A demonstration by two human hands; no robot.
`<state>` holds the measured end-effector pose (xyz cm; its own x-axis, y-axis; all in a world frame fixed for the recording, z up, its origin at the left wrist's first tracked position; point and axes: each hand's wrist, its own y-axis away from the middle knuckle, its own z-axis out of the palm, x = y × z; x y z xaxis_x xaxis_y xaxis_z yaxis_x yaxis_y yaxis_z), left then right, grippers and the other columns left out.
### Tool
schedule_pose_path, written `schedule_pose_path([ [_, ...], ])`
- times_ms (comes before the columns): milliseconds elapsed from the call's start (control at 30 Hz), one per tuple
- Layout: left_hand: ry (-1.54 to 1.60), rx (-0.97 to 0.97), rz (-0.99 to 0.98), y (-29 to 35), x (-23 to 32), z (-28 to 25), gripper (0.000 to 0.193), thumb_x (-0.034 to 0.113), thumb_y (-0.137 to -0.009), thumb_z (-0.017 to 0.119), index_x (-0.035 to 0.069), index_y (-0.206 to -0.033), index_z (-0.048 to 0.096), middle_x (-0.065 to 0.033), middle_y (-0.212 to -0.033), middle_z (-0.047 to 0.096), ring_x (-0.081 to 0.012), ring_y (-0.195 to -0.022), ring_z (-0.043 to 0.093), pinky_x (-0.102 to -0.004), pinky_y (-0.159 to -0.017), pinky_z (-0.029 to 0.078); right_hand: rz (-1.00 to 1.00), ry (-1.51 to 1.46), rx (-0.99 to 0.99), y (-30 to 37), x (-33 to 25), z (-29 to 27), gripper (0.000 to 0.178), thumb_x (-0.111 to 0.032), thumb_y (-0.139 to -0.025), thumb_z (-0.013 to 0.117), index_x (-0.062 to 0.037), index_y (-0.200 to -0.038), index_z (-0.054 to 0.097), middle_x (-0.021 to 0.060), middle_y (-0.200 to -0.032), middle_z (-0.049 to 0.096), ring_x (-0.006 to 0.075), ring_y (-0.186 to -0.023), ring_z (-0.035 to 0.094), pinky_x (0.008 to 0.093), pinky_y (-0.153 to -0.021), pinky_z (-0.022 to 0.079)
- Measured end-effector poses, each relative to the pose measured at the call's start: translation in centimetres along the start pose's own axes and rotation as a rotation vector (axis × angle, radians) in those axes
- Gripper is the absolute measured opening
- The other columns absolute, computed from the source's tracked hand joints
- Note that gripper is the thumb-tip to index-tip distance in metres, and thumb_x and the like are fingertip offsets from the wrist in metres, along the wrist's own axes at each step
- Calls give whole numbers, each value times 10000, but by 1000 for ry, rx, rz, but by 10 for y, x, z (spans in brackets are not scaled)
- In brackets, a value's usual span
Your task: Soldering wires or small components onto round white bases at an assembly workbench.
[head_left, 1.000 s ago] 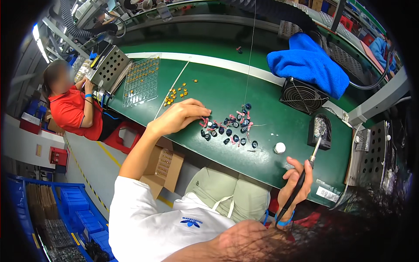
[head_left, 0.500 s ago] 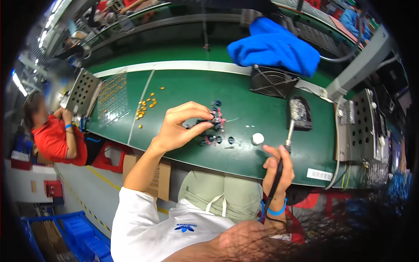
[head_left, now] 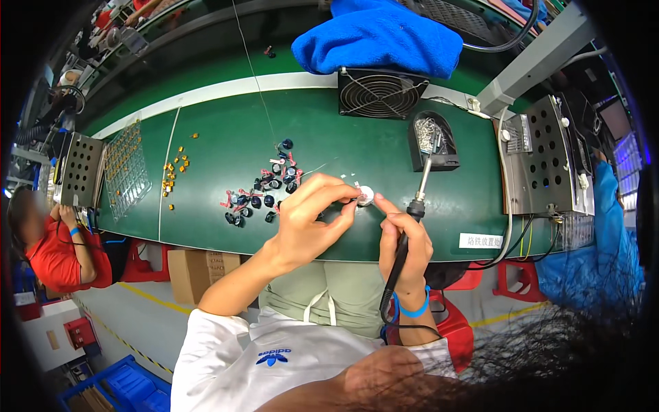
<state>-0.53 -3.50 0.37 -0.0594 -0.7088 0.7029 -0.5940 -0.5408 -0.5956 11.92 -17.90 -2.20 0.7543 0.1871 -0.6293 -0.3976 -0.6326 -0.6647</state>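
Observation:
My left hand (head_left: 314, 218) hovers over the green bench mat (head_left: 220, 147), its fingertips pinched on a small part with thin leads, right beside a small white round reel (head_left: 364, 196). My right hand (head_left: 403, 244) grips a black-handled soldering iron (head_left: 414, 213), tip pointing up and away, with one finger stretched toward the white reel. A cluster of small black parts with red and blue leads (head_left: 264, 190) lies just left of my left hand. Whether the pinched part touches the reel is unclear.
A black iron stand with metal wool (head_left: 431, 141), a black fan (head_left: 379, 93) and a blue cloth (head_left: 384, 34) sit behind my hands. Small yellow parts (head_left: 176, 172) and a clear tray (head_left: 125, 168) lie at left. A person in red (head_left: 58, 250) sits far left; perforated metal box (head_left: 542, 161) at right.
My left hand has left the pile of black parts and come toward me with a small part pinched. My right hand brought the iron in close beside it. The view has tilted.

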Motion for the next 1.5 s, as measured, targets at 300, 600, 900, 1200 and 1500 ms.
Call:
schedule_pose_path([
  [300,-58,-150,160,10,-1,-5,328,-81,-735,807,4,-1042,729,-120,-966,683,-288,-876,691,-366,-738,581,-110,211,-160,-6,-7,7,192,82,-863,676,1,-1033,640,203,-1162,754,321,-740,629,400,-674,531],
  [600,-678,26,-110,-11,-67,-161,171,-19,-885,716,2,-1053,740,-179,-1014,742,-364,-944,716,-427,-846,574,15,61,-111,0,-3,4,210,47,-945,640,10,-1147,596,200,-1274,722,356,-902,657,411,-843,535],
  [900,-1049,-264,114,-17,-140,-229,245,96,-830,621,42,-1045,725,-110,-965,731,-294,-965,685,-412,-853,574,70,56,-122,2,-6,8,268,26,-966,635,3,-1231,600,192,-1284,709,295,-882,641,367,-787,520],
  [1200,0,-225,-114,-42,-51,-150,154,47,-896,721,8,-1036,771,-96,-1042,713,-201,-960,705,-331,-853,571,328,-129,45,24,1,3,271,-56,-1046,566,91,-1264,630,238,-1312,680,273,-1056,691,380,-929,543],
  [1500,613,-234,-317,-51,-31,-67,146,-18,-937,732,-48,-1079,749,-106,-1115,700,-144,-995,687,-272,-891,578,80,-166,39,14,-3,-6,408,-146,-1098,525,40,-1443,414,216,-1160,758,158,-755,632,298,-776,533],
])
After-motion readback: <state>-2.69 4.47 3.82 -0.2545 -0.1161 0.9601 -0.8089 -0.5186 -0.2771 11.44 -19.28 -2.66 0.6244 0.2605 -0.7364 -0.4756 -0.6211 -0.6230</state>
